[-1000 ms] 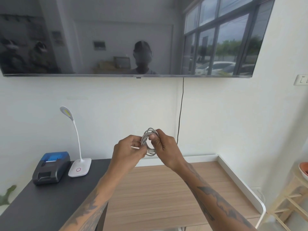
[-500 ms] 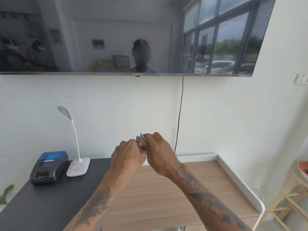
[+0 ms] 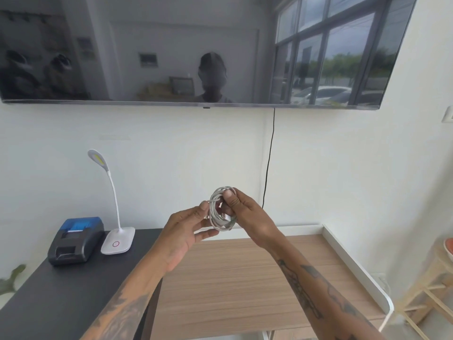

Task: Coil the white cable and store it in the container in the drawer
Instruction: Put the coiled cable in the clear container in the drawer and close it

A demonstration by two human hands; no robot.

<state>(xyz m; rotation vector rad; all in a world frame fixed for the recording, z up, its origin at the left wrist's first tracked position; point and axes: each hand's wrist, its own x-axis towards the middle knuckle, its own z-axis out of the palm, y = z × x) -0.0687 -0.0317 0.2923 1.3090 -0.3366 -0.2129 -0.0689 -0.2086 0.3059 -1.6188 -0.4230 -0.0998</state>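
The white cable [image 3: 221, 209] is hanging as a small coil in the air above the wooden desk [image 3: 245, 278], the right hand [image 3: 247, 214] pinching its loops while the left hand [image 3: 188, 228], fingers loosely spread, is touching its edge, so a slackening pinch is risking the loops springing apart.

Bright even daylight, window glare mirrored in the dark screen [image 3: 171, 50] (reflections soft), wide-angle bending at edges
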